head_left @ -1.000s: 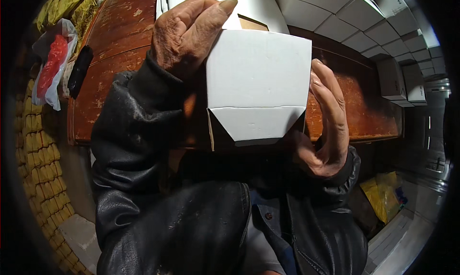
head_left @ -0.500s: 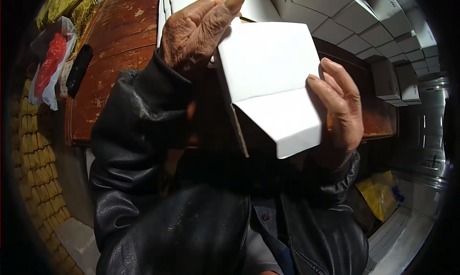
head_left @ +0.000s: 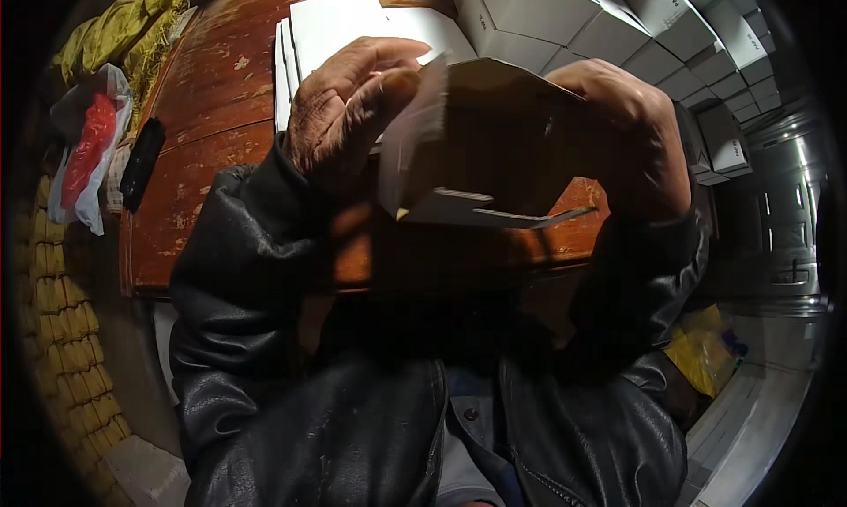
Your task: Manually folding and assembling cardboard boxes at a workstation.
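Observation:
Between my hands is a partly folded cardboard box (head_left: pixel 512 136), its brown inner side facing me and a pale flap standing at its left. My left hand (head_left: pixel 348 110) is closed around that left flap, thumb and fingers on its edge. From the right, my right hand (head_left: pixel 631 132) curls over the box's top right edge; its fingertips are hidden behind the cardboard. The box is held tilted above the red-brown wooden table (head_left: pixel 212 163). Behind my left hand lies a stack of flat white cardboard blanks (head_left: pixel 331 30).
Folded white boxes (head_left: pixel 529 17) are stacked in rows at the far right. On the table's left edge sit a black roll-like object (head_left: pixel 144 163) and a clear plastic bag (head_left: pixel 66 185) with something red inside. A yellow bag (head_left: pixel 701 353) lies low at the right.
The box has turned from its white outer side to its brown inside. My right hand has risen from the box's lower right side to its top right edge.

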`<state>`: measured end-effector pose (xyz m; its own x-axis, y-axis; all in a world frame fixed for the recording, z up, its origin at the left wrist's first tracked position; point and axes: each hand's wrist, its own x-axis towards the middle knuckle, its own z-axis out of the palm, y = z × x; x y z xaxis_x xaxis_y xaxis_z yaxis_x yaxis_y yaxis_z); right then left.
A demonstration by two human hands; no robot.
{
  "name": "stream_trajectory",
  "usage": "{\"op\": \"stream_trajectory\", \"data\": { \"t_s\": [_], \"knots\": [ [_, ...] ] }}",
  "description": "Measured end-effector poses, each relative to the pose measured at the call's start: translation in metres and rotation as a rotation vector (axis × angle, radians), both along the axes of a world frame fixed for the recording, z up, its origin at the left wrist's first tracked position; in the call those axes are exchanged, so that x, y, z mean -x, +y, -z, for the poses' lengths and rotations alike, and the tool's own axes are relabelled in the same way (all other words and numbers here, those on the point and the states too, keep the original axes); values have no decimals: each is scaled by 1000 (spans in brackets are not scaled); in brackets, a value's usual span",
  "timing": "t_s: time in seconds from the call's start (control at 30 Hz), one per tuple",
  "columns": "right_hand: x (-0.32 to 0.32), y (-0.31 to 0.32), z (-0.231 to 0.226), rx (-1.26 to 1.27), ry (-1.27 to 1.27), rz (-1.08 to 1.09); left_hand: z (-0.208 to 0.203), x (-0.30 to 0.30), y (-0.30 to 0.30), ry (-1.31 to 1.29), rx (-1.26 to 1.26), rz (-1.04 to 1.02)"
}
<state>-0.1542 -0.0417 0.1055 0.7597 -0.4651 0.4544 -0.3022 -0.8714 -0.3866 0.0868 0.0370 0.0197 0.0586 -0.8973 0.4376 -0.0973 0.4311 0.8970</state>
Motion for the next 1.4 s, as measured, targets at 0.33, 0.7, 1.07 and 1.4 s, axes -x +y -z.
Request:
{"op": "stream_trajectory", "data": {
  "t_s": [0.33, 0.7, 1.07, 1.4],
  "knots": [
    [-21, -25, 26, -188, -101, -39, -8, 4, 0, -168, -102, -19],
    [9, -5, 53, -576, -452, -182, -4, 8, -1, -153, -85, -84],
    [-4, 14, 57, -425, -482, -14, -3, 10, 1, -229, 208, -70],
    [-18, 17, 62, -201, -625, 58, -9, 13, 13, -285, 90, -64]
  ]
}}
